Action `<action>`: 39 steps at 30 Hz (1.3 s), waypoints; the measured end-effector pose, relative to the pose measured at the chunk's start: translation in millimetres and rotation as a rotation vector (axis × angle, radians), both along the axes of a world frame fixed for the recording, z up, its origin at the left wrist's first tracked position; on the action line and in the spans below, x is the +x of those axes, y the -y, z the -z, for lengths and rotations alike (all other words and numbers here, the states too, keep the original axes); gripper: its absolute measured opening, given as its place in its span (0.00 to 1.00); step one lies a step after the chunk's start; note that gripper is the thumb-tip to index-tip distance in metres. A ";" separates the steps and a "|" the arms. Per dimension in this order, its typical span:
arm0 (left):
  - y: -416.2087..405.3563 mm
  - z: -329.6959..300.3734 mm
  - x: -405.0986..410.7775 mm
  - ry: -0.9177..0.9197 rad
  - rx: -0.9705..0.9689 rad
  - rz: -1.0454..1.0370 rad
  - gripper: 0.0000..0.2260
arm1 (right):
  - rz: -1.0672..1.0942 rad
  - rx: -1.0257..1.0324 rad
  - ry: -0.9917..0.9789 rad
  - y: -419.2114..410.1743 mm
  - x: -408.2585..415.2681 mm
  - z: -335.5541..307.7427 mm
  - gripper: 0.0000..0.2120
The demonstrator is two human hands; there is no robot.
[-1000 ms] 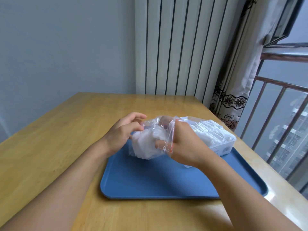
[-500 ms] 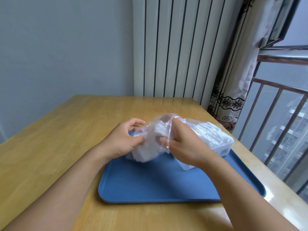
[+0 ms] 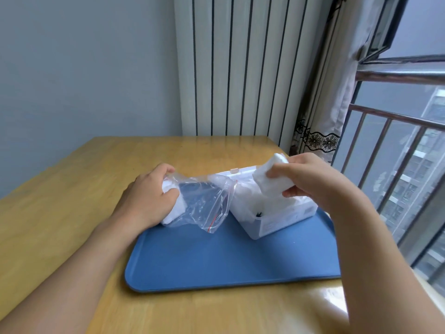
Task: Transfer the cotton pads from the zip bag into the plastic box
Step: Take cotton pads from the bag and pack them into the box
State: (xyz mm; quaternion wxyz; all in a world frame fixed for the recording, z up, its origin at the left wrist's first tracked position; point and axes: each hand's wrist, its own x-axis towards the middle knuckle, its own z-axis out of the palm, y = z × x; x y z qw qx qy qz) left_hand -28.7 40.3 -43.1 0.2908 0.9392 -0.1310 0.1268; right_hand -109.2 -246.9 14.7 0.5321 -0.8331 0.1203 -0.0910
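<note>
- a person sits at a wooden table with a blue tray on it, beside a window with railings.
- the left hand grips the closed end of a clear zip bag, which lies on the tray's near-left part; a few white cotton pads remain inside the bag, bunched under the fingers.
- the right hand pinches a stack of cotton pads between thumb and fingers, raised just above the plastic box.
- a moment earlier that hand was inside the bag's mouth; now it is out and clear of the bag, with the stack pulled free.
- the white box stands on the tray's far-right part, lid open, already holding many pads.
- this suggests one more batch is about to go into the box, and the transfer looks close to done, with only the small bunch left in the bag.
</note>
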 end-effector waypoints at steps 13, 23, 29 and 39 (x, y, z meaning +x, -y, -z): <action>81.9 4.9 -85.7 0.560 0.165 0.695 0.23 | -0.067 -0.480 -0.115 -10.6 -0.8 4.9 0.22; 86.9 16.1 -72.0 0.382 0.390 0.582 0.19 | -0.105 -0.636 -0.275 -8.7 1.0 6.0 0.26; 88.6 15.5 -73.4 0.338 0.392 0.555 0.19 | -0.038 -0.838 -0.425 -22.1 9.9 15.1 0.17; 88.1 14.8 -73.5 0.265 0.349 0.573 0.18 | -0.198 -0.616 -0.329 -5.4 -13.4 -5.6 0.25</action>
